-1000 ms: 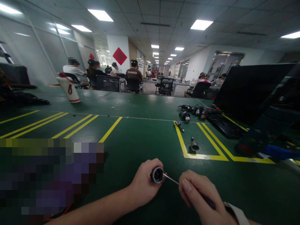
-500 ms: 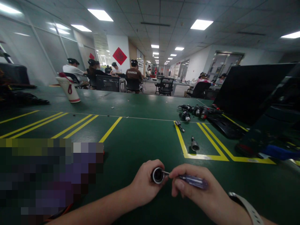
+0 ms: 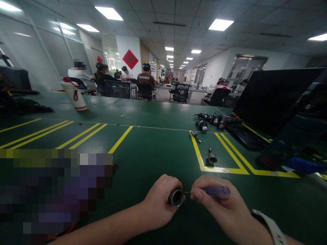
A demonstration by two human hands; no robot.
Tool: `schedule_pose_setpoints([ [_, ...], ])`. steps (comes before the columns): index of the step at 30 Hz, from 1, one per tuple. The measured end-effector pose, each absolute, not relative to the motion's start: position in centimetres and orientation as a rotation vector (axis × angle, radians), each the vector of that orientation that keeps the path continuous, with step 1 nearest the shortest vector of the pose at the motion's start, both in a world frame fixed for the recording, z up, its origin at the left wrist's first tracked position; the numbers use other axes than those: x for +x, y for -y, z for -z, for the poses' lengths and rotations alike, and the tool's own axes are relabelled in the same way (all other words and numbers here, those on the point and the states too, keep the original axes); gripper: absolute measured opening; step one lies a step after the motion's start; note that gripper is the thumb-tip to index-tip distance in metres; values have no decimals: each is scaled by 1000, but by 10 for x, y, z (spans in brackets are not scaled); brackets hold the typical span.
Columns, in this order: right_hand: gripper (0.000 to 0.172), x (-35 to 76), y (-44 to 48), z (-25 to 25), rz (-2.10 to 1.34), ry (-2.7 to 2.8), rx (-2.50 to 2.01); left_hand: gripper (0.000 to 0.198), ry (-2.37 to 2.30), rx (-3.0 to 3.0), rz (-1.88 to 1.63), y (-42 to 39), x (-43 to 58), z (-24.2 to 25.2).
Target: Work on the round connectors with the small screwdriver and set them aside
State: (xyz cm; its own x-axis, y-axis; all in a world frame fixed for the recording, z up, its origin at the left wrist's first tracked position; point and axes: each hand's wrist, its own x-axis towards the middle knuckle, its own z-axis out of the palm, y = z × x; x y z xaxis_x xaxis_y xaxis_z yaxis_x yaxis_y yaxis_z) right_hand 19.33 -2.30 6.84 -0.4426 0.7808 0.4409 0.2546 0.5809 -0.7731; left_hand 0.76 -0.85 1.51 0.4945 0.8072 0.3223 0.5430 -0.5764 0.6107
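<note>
My left hand [image 3: 160, 201] is closed around a dark hollow cylindrical part [image 3: 170, 197], its round metal-rimmed open end turned toward me. In my right hand [image 3: 226, 212] is a screwdriver [image 3: 217, 191] with a see-through purple handle, pinched near its thin shaft. That shaft points left at the side of the cylindrical part; whether the tip touches it I cannot tell. Ahead of my right hand, a cup-shaped metal piece with a thin stem [image 3: 212, 156] stands inside a yellow-taped outline. A similar stemmed piece [image 3: 195, 136] lies on its side farther back.
Dark cylindrical parts and cables [image 3: 203, 126] sit at the back right, near a large black panel [image 3: 276, 102]. A white cup [image 3: 76, 96] stands far left on the green table [image 3: 153, 149]. A blurred-out area covers the near left. People sit at desks beyond.
The screwdriver and my right hand have moved slightly right, away from the cylindrical part. In my left hand, the part has shifted a little right and down, its open end tilted differently.
</note>
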Motion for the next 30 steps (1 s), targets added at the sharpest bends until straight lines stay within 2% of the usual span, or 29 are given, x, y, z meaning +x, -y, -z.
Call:
schedule_pose_setpoints([
  [9, 21, 192, 16, -48, -1130, 1621, -887, 11, -1081, 2266, -903, 7, 7, -11],
  [16, 16, 191, 25, -61, -729, 1963, -743, 9, -1144, 2266, -875, 6, 8, -12],
  [20, 17, 192, 28, -65, -705, 2023, -745, 10, -1121, 2296, -882, 7, 8, -14],
  [30, 21, 187, 15, -37, -1309, 1454, -860, 13, -1075, 2225, -889, 6, 6, -12],
])
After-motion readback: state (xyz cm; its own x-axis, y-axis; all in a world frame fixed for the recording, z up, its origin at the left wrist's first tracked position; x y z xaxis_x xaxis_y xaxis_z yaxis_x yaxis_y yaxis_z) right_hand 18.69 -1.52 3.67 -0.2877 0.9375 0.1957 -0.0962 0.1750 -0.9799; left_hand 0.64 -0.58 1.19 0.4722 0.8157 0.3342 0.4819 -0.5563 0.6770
